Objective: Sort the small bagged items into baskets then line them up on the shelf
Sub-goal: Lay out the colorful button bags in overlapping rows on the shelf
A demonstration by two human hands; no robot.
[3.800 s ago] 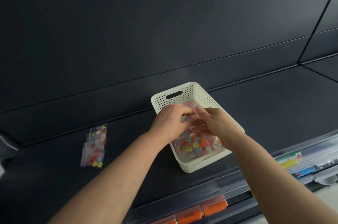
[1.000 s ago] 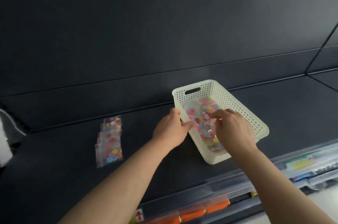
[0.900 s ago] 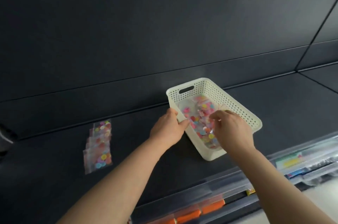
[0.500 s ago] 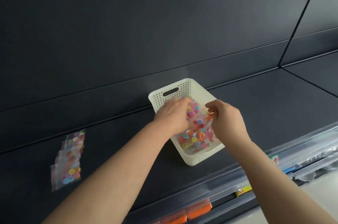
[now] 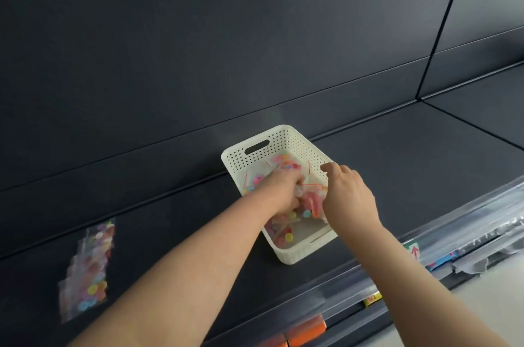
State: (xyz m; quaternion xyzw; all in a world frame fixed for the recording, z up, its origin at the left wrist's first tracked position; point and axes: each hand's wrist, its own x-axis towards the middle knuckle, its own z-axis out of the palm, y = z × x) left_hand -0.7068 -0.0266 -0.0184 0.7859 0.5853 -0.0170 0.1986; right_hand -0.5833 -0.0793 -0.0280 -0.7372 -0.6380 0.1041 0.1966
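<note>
On your far left, a short row of loose bags (image 5: 86, 267) lies flat on the dark shelf (image 5: 411, 165), well apart from everything else and not yet sorted. Each is a thin clear pouch of small coloured discs: light, soft and slick. It will likely sag and slide if you lift it by the middle, so take it by the sealed top edge or scoop a few together from underneath.

Your left hand (image 5: 279, 190) is down inside the white basket (image 5: 238, 158), fingers curled into the bags in the basket (image 5: 286, 165) and gripping a bunch of them. The pile looks tumbled rather than stacked, so you are probably tidying it. The basket itself is stiff perforated plastic with a cut-out handle in its far wall, and it should slide easily on the shelf.

Your right hand (image 5: 348, 193) sits over the basket's right wall with its fingers bent. You cannot tell from here whether it pinches a bag or only steadies the rim.
</note>
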